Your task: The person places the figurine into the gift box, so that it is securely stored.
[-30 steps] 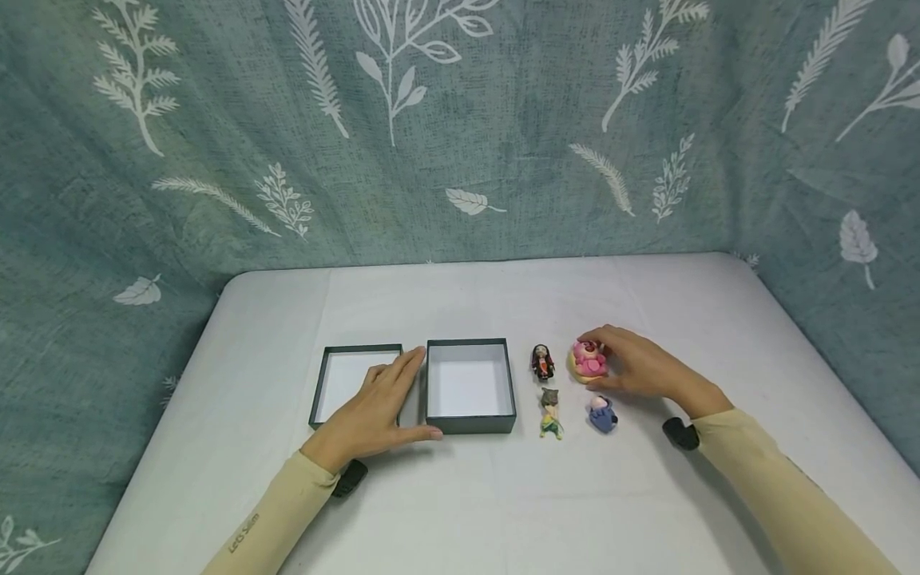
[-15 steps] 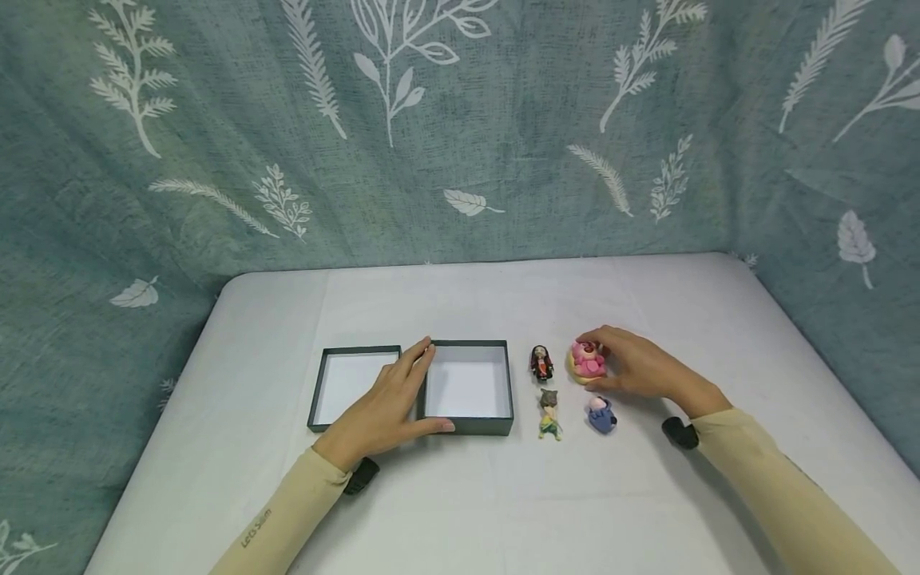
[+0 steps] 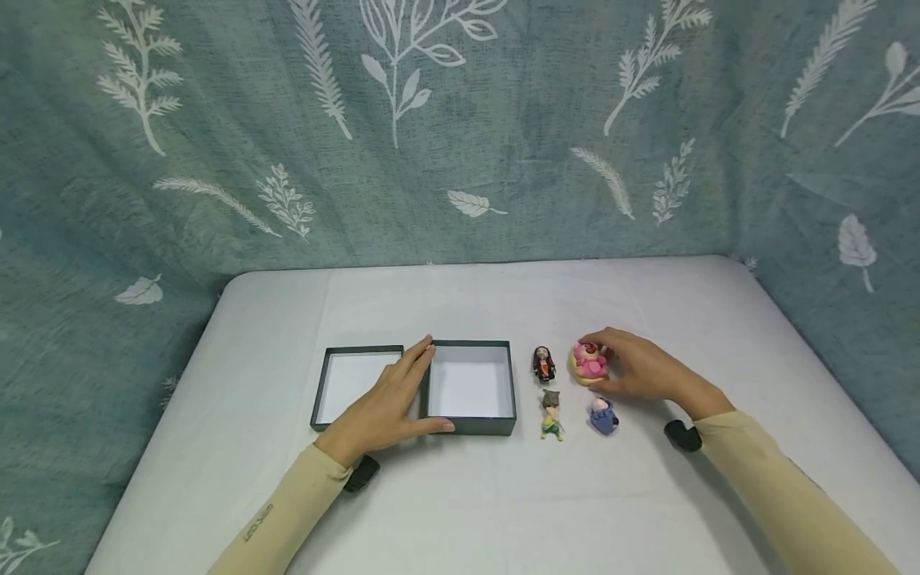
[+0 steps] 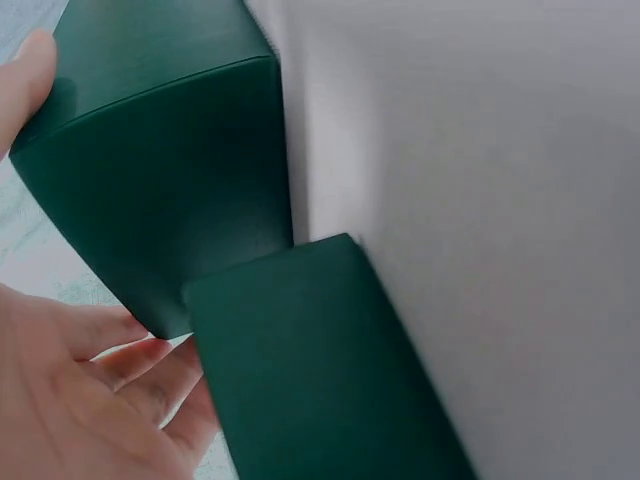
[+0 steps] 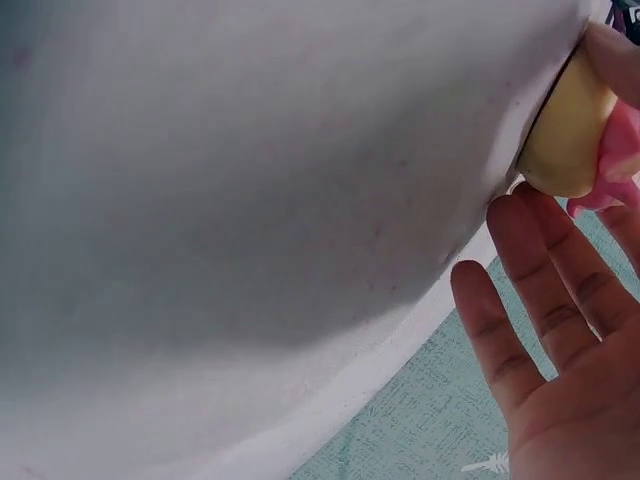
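In the head view my left hand (image 3: 377, 411) spans the left side of an open dark green box (image 3: 470, 426), thumb at the front, fingertips at the far left corner. The left wrist view shows the box's green wall (image 4: 170, 180) between thumb and fingers. Under that forearm's side lies a shallow box lid (image 3: 362, 349), inside up, partly covered by the hand. My right hand (image 3: 636, 366) holds a pink bear figurine (image 3: 591, 364) with a yellow base (image 5: 568, 140), thumb and fingers on opposite sides; it appears to be on the table.
Left of the bear stands a dark-haired doll figurine (image 3: 544, 365). Nearer lie a figurine with a grey head and green-yellow lower part (image 3: 551, 415) and a blue-clad figurine (image 3: 603, 417). A leaf-patterned curtain (image 3: 460, 160) hangs behind the white table (image 3: 460, 511).
My left hand has moved slightly right, its fingers and thumb coming onto the box's left side. My right hand stays at the bear figurine.
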Demonstrator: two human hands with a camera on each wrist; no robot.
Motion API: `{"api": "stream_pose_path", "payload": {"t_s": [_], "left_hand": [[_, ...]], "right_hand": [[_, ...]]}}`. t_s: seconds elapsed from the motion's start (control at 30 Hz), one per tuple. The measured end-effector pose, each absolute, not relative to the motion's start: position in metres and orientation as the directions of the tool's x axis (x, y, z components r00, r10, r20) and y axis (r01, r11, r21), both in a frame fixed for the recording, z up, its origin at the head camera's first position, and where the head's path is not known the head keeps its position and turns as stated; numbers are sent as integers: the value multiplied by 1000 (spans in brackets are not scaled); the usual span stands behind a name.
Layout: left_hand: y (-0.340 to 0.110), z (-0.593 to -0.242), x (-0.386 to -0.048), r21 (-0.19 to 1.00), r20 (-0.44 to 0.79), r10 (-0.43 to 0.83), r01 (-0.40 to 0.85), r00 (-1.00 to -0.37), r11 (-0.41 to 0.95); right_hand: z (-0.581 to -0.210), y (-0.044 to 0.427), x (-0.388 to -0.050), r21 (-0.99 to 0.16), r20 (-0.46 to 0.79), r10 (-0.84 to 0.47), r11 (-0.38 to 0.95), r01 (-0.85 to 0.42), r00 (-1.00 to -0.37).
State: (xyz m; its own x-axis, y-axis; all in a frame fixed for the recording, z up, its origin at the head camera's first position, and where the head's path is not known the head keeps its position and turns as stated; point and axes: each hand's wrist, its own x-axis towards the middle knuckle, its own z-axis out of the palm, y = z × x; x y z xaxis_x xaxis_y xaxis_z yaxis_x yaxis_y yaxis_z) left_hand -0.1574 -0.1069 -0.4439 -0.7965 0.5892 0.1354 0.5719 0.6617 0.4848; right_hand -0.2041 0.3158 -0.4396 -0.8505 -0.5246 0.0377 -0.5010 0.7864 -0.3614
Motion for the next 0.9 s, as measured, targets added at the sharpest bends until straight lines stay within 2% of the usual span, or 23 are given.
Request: {"api": "stream_pose_path", "payload": {"t_s": [0.37,0.9], "left_hand": [[-106,-447,-159,479,171,588,589,-790,652],[-107,-446,-161,452,192,581,597,-791,663]], "right_hand": [[-431,314,-204,-365,131,-542,752,-549,-830],[-413,309,-209,-379,134,-556,736,-561,-820]]}}
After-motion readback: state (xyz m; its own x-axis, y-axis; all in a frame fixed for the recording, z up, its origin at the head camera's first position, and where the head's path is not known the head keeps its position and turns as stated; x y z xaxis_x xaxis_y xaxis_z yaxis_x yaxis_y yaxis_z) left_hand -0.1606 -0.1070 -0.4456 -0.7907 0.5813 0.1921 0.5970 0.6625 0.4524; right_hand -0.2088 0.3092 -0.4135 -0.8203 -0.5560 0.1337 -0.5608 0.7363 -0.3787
